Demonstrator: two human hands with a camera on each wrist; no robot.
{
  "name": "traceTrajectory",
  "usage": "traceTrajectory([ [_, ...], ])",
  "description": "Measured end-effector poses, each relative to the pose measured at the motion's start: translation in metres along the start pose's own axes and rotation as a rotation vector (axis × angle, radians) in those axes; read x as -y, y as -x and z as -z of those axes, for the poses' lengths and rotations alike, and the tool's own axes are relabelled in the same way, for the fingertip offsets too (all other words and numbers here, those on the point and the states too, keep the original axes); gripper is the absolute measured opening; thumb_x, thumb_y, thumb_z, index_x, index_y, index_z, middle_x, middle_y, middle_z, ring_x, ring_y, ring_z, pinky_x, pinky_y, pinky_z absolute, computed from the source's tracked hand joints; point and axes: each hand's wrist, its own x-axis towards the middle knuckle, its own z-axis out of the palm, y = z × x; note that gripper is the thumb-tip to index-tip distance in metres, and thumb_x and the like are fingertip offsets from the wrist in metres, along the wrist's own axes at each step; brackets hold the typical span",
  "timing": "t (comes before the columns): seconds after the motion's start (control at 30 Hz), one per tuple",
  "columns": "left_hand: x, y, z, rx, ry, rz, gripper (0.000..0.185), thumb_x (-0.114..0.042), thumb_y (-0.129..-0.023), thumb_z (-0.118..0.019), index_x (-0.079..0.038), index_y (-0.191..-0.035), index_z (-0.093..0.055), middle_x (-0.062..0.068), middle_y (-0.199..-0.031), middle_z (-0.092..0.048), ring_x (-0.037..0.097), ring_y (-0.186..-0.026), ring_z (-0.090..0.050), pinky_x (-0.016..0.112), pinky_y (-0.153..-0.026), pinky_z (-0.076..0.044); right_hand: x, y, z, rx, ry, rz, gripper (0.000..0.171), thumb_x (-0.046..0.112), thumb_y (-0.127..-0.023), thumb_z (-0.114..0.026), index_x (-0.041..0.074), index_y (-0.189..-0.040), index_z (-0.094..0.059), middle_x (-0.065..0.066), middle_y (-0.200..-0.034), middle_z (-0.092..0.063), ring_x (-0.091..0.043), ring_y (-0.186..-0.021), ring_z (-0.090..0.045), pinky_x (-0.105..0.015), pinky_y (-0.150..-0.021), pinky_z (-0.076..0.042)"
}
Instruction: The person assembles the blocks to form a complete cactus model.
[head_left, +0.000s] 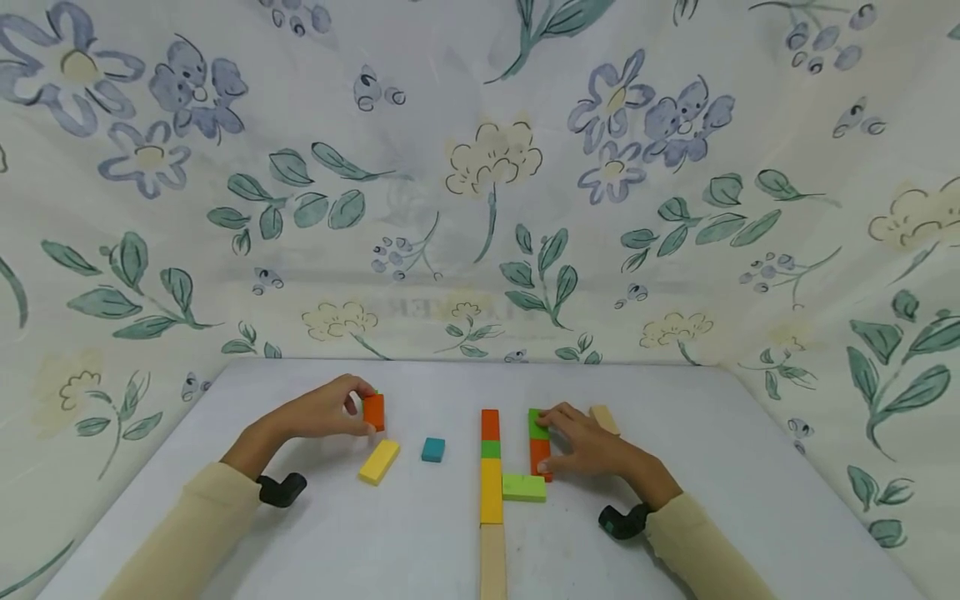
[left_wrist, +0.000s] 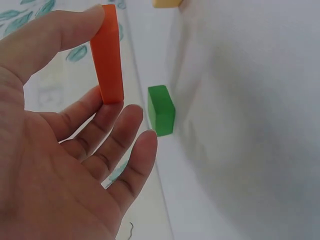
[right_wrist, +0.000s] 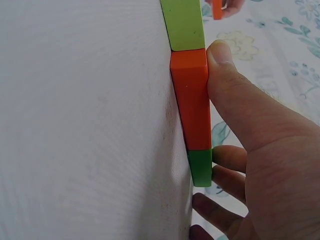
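Observation:
My left hand (head_left: 352, 410) pinches an orange block (head_left: 373, 412) upright between thumb and fingers (left_wrist: 117, 117), just above the grey table (head_left: 315, 533). My right hand (head_left: 561, 440) lies against a short row of a green block (head_left: 536, 422) and an orange block (head_left: 539, 460). Its thumb (right_wrist: 235, 90) presses along the side of that orange block (right_wrist: 190, 100), and its fingers reach past the green block (right_wrist: 201, 167). A light green block (head_left: 523, 487) lies across the row's near end.
A line of orange, green, yellow and wooden blocks (head_left: 491, 490) runs down the table's middle. A yellow block (head_left: 378, 461) and a small teal block (head_left: 432, 449) lie loose near my left hand. A wooden block (head_left: 604, 419) sits behind my right hand. Floral cloth (head_left: 480, 208) hangs around the table.

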Motion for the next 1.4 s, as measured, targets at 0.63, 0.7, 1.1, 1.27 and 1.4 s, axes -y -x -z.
traceTrajectory([
  [0.63, -0.051, -0.048, 0.0, 0.016, -0.084, -0.029, 0.064, -0.046, -0.069, -0.078, -0.016, -0.12, -0.053, 0.002, -0.116, -0.052, 0.019, -0.094, -0.052, 0.027, -0.073, -0.052, 0.001, 0.002, 0.002, -0.002, 0.014, 0.006, 0.072, 0.063, -0.072, -0.065, 0.024, -0.13, -0.047, 0.005, -0.137, -0.04, -0.015, -0.125, -0.04, -0.042, -0.104, -0.04],
  [0.7, -0.057, -0.055, -0.004, 0.024, -0.09, -0.047, 0.063, -0.046, -0.07, -0.077, -0.016, -0.121, -0.052, 0.003, -0.117, -0.051, 0.019, -0.095, -0.052, 0.028, -0.075, -0.051, 0.001, 0.003, 0.002, -0.004, 0.015, 0.004, 0.071, 0.063, -0.072, -0.065, 0.024, -0.129, -0.047, 0.005, -0.137, -0.04, -0.016, -0.125, -0.04, -0.042, -0.104, -0.04],
  [1.1, -0.093, -0.091, -0.036, 0.074, -0.091, -0.121, 0.061, -0.042, -0.075, -0.074, -0.013, -0.123, -0.051, 0.002, -0.122, -0.048, 0.017, -0.099, -0.051, 0.029, -0.085, -0.05, -0.002, 0.002, 0.001, -0.004, -0.022, 0.005, 0.072, 0.062, -0.072, -0.065, 0.023, -0.13, -0.047, 0.005, -0.137, -0.04, -0.017, -0.126, -0.039, -0.044, -0.105, -0.039],
  [1.27, -0.099, -0.103, -0.048, 0.06, -0.09, -0.14, 0.061, -0.041, -0.077, -0.073, -0.012, -0.125, -0.05, 0.003, -0.124, -0.047, 0.017, -0.098, -0.051, 0.03, -0.088, -0.05, -0.002, 0.001, 0.001, -0.006, -0.023, 0.019, 0.072, 0.062, -0.072, -0.065, 0.023, -0.13, -0.047, 0.004, -0.136, -0.041, -0.017, -0.126, -0.039, -0.044, -0.105, -0.039],
  [1.4, -0.103, -0.11, -0.056, 0.057, -0.072, -0.135, 0.062, -0.04, -0.077, -0.073, -0.01, -0.127, -0.05, 0.004, -0.124, -0.048, 0.017, -0.097, -0.051, 0.031, -0.089, -0.049, -0.002, 0.001, 0.0, -0.006, -0.026, 0.021, 0.072, 0.062, -0.073, -0.066, 0.023, -0.13, -0.047, 0.005, -0.135, -0.042, -0.017, -0.125, -0.04, -0.045, -0.105, -0.039],
])
